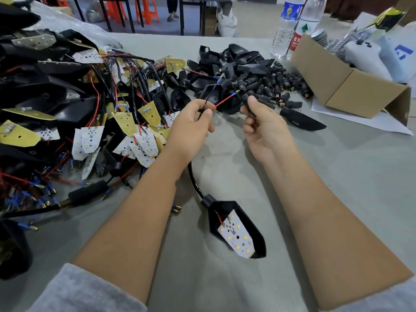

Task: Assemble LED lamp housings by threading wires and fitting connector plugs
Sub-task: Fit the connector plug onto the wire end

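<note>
Left hand: the left hand (191, 124) is curled, thumb and forefinger pinching a thin red wire (224, 101) and a thin black wire (208, 96) where they leave a black sheathed cable (195, 183).
Right hand: the right hand (262, 124) is curled around a small black connector plug (244, 95), held just beside the blue-tipped metal end of the red wire; whether plug and tip touch cannot be told.
Cable: it runs from under the left hand down between the forearms to a black pointed plastic lamp housing (238, 228).
Housing: it lies open side up on the grey table (337, 188), near the right forearm, with a white LED board (236, 237) dotted with yellow chips tilted inside it and a short red lead at the board's top.
Left pile: a heap of wired LED boards and housings (78, 104), white and yellow boards tangled with red and black wires.
Far middle: a pile of empty black housings (229, 64) and, beside it, a spread of loose black connector plugs (281, 84).
Far right: an open brown cardboard box (337, 86) with two clear plastic water bottles (295, 25) behind it.
</note>
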Demonstrator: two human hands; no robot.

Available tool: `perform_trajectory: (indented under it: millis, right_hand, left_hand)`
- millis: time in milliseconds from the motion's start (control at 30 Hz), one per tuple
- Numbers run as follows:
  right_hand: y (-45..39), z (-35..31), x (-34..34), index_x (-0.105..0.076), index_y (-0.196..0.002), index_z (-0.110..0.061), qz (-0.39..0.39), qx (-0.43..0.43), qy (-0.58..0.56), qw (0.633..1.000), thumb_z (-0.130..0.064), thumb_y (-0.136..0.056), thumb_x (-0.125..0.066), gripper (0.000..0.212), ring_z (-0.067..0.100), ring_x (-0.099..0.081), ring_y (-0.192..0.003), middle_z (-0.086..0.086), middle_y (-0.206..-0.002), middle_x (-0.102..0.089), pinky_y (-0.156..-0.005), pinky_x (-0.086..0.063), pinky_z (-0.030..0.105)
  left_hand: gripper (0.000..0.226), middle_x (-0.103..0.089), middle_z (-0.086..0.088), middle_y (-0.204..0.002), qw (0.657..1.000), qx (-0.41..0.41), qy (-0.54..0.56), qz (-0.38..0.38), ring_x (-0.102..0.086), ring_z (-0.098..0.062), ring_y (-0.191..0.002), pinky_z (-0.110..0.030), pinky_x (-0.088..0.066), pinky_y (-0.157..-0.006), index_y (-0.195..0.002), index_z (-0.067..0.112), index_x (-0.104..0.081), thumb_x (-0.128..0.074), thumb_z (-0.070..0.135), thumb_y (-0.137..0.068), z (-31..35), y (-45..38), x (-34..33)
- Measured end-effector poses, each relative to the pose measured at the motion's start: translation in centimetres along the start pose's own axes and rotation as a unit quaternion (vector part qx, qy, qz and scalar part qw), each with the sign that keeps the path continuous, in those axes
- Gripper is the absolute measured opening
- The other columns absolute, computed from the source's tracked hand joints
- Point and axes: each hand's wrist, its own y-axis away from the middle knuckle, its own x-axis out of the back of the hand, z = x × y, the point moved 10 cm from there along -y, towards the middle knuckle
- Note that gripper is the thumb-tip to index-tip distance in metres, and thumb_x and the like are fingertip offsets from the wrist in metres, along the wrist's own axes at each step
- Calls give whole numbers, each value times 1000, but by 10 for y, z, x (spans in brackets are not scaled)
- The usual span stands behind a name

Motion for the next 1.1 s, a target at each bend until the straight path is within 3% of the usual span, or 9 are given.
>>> perform_trajectory:
  millis: [100,200,433,767,1100]
  right_hand:
    - [-1,1,0,-55,-78,-17,-9,-8,6,1000,-24,-88,-70,20,5,-36,-43,-4,-53,-51,-40,-26,15]
    - [-1,1,1,-55,-75,-20,-8,-7,3,1000,-31,-88,-70,23,5,-31,-42,-9,-49,-38,-40,-22,17]
    - [-4,5,7,-57,-84,-12,20,-33,-83,996,-41,-96,-56,31,8,-41,-45,-2,-56,-46,-41,-33,17]
    - [-7,7,9,-53,-102,-10,26,-26,-62,997,-37,-97,-58,27,10,-47,-45,0,-54,-51,-45,-38,19]
    - [-1,-2,0,-53,-83,-16,5,29,11,1000,-16,-97,-58,15,11,-47,-53,2,-63,-50,-50,-38,20]
  left_hand:
    - [17,-60,10,-67,1000,-1,0,-8,-42,3,-47,-13,-35,-50,-101,27,-60,-45,21,-101,1,1,-1]
    - [15,-59,11,-63,1000,-7,9,-15,-42,3,-47,-10,-36,-49,-97,27,-62,-49,22,-101,2,2,-3]
    - [13,-57,7,-64,999,-20,5,-27,-40,2,-46,-10,-34,-48,-87,26,-62,-56,25,-98,6,5,-4]
    - [12,-54,-1,-68,1000,-25,1,-19,-42,3,-45,-9,-34,-49,-88,19,-61,-55,20,-98,6,3,-3]
    - [14,-54,9,-60,999,-19,34,12,-43,1,-47,-10,-34,-49,-84,23,-62,-58,21,-97,2,-2,4]
